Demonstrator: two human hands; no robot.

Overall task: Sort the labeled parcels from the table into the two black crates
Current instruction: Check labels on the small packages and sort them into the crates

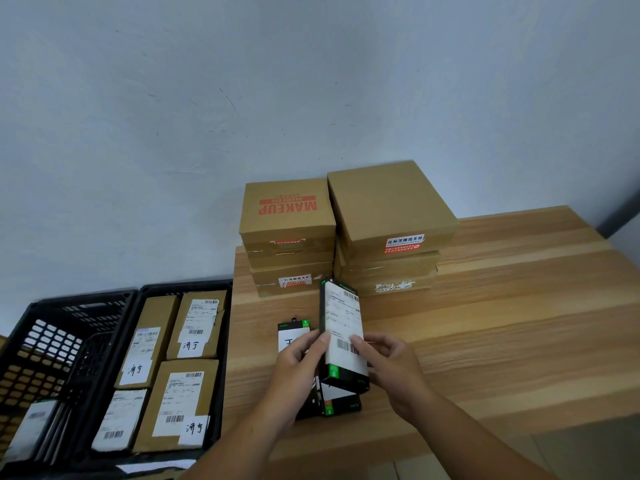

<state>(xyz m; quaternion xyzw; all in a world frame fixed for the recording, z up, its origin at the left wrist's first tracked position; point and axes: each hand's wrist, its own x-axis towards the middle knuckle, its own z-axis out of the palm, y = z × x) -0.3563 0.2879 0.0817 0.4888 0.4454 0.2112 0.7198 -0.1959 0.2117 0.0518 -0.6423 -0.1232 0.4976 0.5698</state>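
Note:
A slim black-and-green parcel (343, 334) with a white shipping label is held tilted above the wooden table (485, 327). My left hand (298, 372) grips its left edge and my right hand (391, 368) grips its right side. Two more flat black parcels lie on the table under my hands: one (292, 332) behind my left hand, one (341, 405) below the held parcel. Two black crates stand left of the table. The nearer crate (221, 341) holds several labelled brown parcels (183, 403). The far-left crate (52, 344) holds a few flat parcels (34, 427).
Two stacks of brown cardboard boxes stand at the table's back, one marked MAKEUP (287, 216), the other (391, 209) with a red sticker. A pale wall rises behind. The table's right half shows bare wood. A loose white label (156, 467) lies by the crates' near edge.

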